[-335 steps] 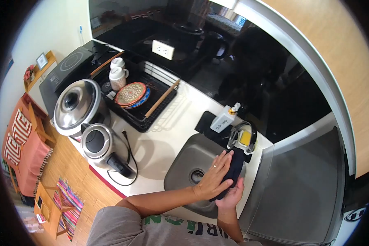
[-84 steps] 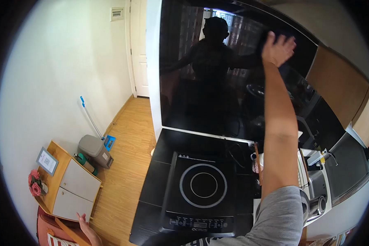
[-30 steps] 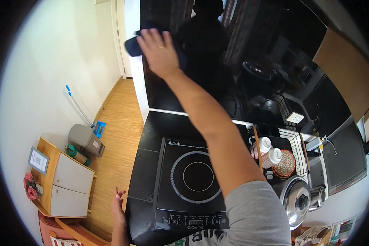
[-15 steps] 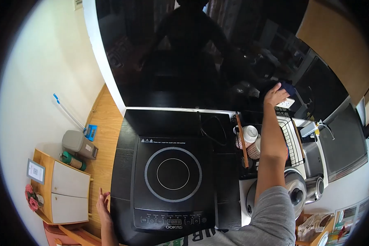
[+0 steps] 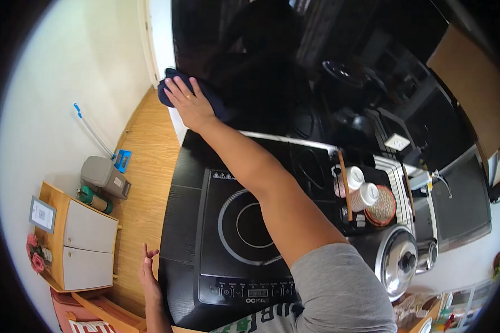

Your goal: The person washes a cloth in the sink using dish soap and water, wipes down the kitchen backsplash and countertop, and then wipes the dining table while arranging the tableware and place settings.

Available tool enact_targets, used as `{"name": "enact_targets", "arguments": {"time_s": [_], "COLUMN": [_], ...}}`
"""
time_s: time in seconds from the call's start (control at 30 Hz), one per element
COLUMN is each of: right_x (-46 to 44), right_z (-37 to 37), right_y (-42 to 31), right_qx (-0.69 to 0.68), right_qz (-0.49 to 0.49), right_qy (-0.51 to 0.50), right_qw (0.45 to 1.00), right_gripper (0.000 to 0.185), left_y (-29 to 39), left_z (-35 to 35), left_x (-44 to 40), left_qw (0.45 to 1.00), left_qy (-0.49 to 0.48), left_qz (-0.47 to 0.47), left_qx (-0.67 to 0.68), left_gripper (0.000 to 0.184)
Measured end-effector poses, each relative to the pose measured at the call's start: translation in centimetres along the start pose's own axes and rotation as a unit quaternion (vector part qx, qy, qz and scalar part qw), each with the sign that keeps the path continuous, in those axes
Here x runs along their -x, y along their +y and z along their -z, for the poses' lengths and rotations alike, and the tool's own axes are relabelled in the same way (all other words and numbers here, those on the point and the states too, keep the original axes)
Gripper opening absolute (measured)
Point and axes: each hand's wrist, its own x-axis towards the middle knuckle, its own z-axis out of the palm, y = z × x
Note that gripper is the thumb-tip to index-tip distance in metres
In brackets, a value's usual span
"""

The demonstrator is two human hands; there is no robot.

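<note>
Nearest us, we record the grey shirt sleeve (image 5: 339,283), its bare right forearm crossing above the flat black induction cooker (image 5: 244,238).

Left hand (image 5: 149,273): at the near left, just beside the dark counter (image 5: 178,222). Fingers loosely parted and partly bent; we see nothing in its grasp.

To the right of the cooker we note a steel pot (image 5: 397,263) with its lid on, then a dish rack (image 5: 397,172) with wooden handles. Two white-lidded cups (image 5: 364,197) stand in it beside a round patterned plate (image 5: 382,206).

Right hand (image 5: 193,110): at the end of the outstretched arm, fingers extended and slightly spread, laid flat over the dark navy cloth (image 5: 164,98) rather than closed around it. We place the cloth at the left edge of the glossy black wall panel (image 5: 272,83), partly overhanging that edge. How firmly it is pressed, we cannot tell.

Farther off on the left we log a low cabinet (image 5: 89,244), a lidded grey bin (image 5: 105,176) and a blue dustpan (image 5: 122,161) on the wood floor.
</note>
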Motion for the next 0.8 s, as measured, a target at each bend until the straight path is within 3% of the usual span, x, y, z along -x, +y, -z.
{"name": "enact_targets", "arguments": {"time_s": [0.13, 0.2, 0.3, 0.4, 0.43, 0.5, 0.57, 0.67, 0.77, 0.8], "right_x": [5.2, 10.0, 18.8, 27.9, 31.4, 34.8, 36.4, 35.2, 29.2, 27.1], "right_z": [3.2, 6.8, 14.5, 21.4, 22.7, 26.1, 27.2, 24.6, 20.4, 18.7], "right_y": [6.6, 11.9, 20.9, 29.9, 33.0, 36.2, 37.4, 36.5, 31.8, 30.0], "right_qx": [-0.019, -0.043, 0.060, 0.045, 0.084, 0.175, 0.178, 0.159, 0.059, 0.049], "right_qz": [0.160, 0.196, 0.247, 0.178, 0.195, 0.223, 0.193, 0.219, 0.303, 0.309], "right_qy": [-0.066, -0.162, -0.295, -0.428, -0.427, -0.491, -0.540, -0.522, -0.385, -0.398], "right_qw": [0.985, 0.966, 0.921, 0.885, 0.879, 0.824, 0.800, 0.809, 0.870, 0.862], "right_gripper": [0.054, 0.056, 0.061, 0.056, 0.055, 0.054, 0.053, 0.049, 0.040, 0.040], "left_y": [-0.2, -0.4, -0.7, -0.7, -1.0, -1.1, -1.0, -0.8, -1.0, -1.1], "left_z": [0.1, 0.3, 0.4, -0.1, 0.0, 0.0, -0.2, -0.2, -0.1, -0.1], "left_x": [0.1, 0.2, 0.0, -0.1, -0.2, -0.3, -0.2, -0.2, -0.4, -0.4], "left_qw": [1.000, 1.000, 1.000, 1.000, 1.000, 0.999, 0.999, 0.999, 0.999, 0.999], "left_qy": [-0.011, -0.014, 0.000, 0.018, 0.017, 0.026, 0.039, 0.046, 0.041, 0.036], "left_qz": [0.004, 0.005, -0.001, -0.003, -0.007, -0.012, -0.009, -0.004, -0.007, -0.015], "left_qx": [-0.007, -0.006, -0.008, -0.009, -0.021, -0.029, -0.022, -0.017, -0.010, -0.012], "left_gripper": [0.063, 0.062, 0.061, 0.061, 0.060, 0.059, 0.059, 0.059, 0.060, 0.059]}}
